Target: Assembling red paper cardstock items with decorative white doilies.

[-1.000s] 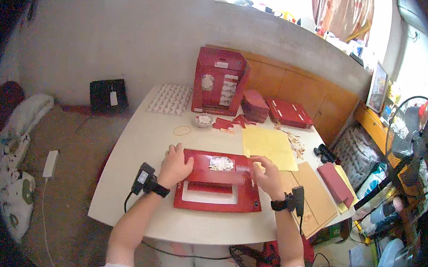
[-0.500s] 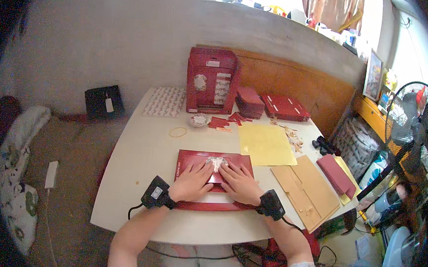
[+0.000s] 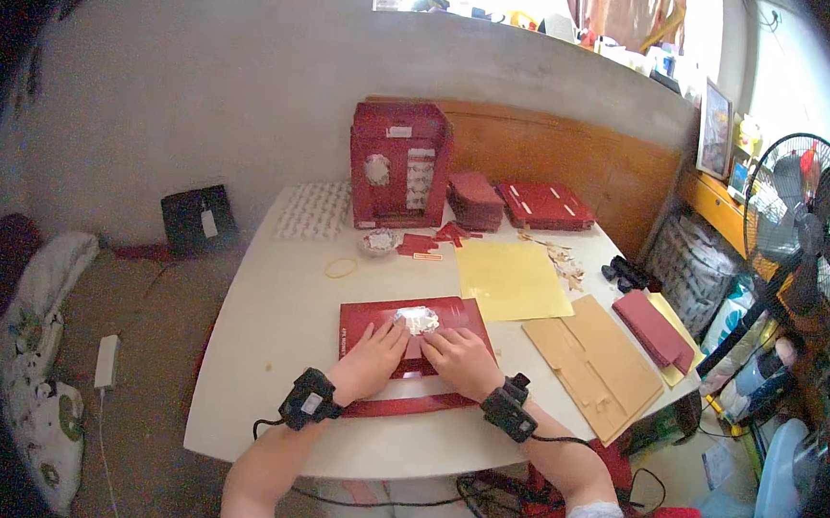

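A dark red cardboard panel [image 3: 362, 325] with a shiny white, ornate-edged patch [image 3: 417, 319] lies flat near the front of the white table. My left hand [image 3: 374, 357] rests on the panel left of centre, its stretched fingers reaching the patch's lower edge. From the other side, my right hand [image 3: 465, 364] touches the panel with slightly bent fingers, also by the patch. Neither hand is wrapped around anything. Between the fingertips shows a small reddish strip of the surface. A second dark red edge [image 3: 414, 406] runs along the front, below the hands.
A tall dark red box [image 3: 369, 164] stands at the back, beside stacked red cards [image 3: 475, 202] and red panels [image 3: 546, 207]. Yellow paper [image 3: 515, 280] and a tan board [image 3: 591, 363] lie right. A small bowl [image 3: 379, 243] and rubber band [image 3: 341, 268] sit left of centre.
Both hands have slid slightly toward me, uncovering more of the white patch. The right fingers are more bent. The whole view has shifted a little.
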Motion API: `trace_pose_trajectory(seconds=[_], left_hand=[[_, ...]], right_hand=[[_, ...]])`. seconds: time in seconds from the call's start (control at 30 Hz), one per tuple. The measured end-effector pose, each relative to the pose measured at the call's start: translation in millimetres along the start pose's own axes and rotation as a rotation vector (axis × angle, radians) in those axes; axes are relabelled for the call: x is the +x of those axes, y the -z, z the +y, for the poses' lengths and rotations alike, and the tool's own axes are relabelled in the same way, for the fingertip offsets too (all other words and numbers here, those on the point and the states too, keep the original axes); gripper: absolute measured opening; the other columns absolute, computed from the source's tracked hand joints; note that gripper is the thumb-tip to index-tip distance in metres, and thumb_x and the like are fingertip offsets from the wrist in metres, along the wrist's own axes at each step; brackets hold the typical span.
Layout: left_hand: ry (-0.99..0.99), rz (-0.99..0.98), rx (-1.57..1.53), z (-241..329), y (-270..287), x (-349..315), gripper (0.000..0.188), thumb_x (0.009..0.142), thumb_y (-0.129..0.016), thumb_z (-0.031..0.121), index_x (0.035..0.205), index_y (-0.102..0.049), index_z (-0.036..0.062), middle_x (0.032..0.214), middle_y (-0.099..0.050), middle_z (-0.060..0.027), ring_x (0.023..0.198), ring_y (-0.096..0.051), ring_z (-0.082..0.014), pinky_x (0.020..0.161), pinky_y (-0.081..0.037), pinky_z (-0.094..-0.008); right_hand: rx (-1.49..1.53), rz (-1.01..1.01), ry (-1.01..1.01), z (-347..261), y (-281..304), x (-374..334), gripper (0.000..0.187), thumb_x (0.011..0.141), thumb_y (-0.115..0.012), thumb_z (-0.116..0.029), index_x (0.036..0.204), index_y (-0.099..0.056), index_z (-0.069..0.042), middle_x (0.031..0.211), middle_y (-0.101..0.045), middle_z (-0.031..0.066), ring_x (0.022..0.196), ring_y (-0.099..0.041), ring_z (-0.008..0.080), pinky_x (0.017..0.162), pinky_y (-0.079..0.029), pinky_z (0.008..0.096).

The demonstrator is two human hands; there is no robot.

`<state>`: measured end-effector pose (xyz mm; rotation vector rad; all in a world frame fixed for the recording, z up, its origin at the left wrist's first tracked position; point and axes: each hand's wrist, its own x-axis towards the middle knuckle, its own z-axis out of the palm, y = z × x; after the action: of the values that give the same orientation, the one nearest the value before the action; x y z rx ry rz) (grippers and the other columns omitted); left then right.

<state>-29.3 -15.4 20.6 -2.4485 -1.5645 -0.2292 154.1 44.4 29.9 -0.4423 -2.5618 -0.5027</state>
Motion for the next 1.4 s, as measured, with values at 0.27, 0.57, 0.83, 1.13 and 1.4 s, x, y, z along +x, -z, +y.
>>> trace_pose_trajectory(seconds=[0.27,0.57,0.83,1.13,1.4], left_hand=[[0.067,0.11,0.357,12,-12,3,0.045,0.075,-0.047,0.015,0.111,-0.042,-0.011,0.116,-0.043,-0.0259,0.112,-0.041,-0.034,0.091,-0.036,-0.0416],[0.069,0.081,0.481,23,0,5,0.041,0.073,-0.048,0.014,0.108,-0.048,-0.0073,0.111,-0.049,-0.0227,0.105,-0.046,-0.0301,0.092,-0.034,-0.042],[0.142,0.285,0.476,21,30,-3,0.006,0.065,-0.053,0.013,0.069,-0.051,0.0089,0.072,-0.049,-0.0058,0.071,-0.048,-0.019,0.064,-0.038,-0.0328],[0.142,0.041,0.368,11,16,-6,0.006,0.067,-0.056,0.012,0.072,-0.053,0.0095,0.073,-0.057,-0.0057,0.074,-0.055,-0.0199,0.07,-0.04,-0.0325],[0.089,0.026,0.32,10,17,-7,0.01,0.064,-0.058,0.009,0.073,-0.053,0.01,0.07,-0.057,-0.0055,0.071,-0.057,-0.0202,0.067,-0.043,-0.0322]], right_hand=[[-0.093,0.162,0.055,-10,4,7,0.006,0.063,-0.052,-0.013,0.063,-0.049,-0.008,0.066,-0.048,0.0022,0.069,-0.052,0.0149,0.058,-0.043,0.0256],[-0.107,0.152,0.067,-10,3,5,0.006,0.061,-0.053,-0.013,0.06,-0.051,-0.008,0.067,-0.05,0.0025,0.069,-0.052,0.0161,0.058,-0.043,0.0276],[-0.078,0.147,-0.081,-6,13,5,0.006,0.065,-0.051,-0.013,0.068,-0.051,-0.008,0.069,-0.05,0.0029,0.07,-0.052,0.0167,0.057,-0.043,0.0279],[-0.166,0.015,-0.147,-6,3,5,0.005,0.068,-0.051,-0.012,0.071,-0.05,-0.009,0.068,-0.052,0.0025,0.069,-0.053,0.0165,0.058,-0.043,0.0282],[-0.152,-0.143,-0.162,-8,-1,9,0.003,0.069,-0.052,-0.011,0.07,-0.053,-0.008,0.071,-0.055,0.0039,0.071,-0.055,0.0172,0.062,-0.044,0.0286]])
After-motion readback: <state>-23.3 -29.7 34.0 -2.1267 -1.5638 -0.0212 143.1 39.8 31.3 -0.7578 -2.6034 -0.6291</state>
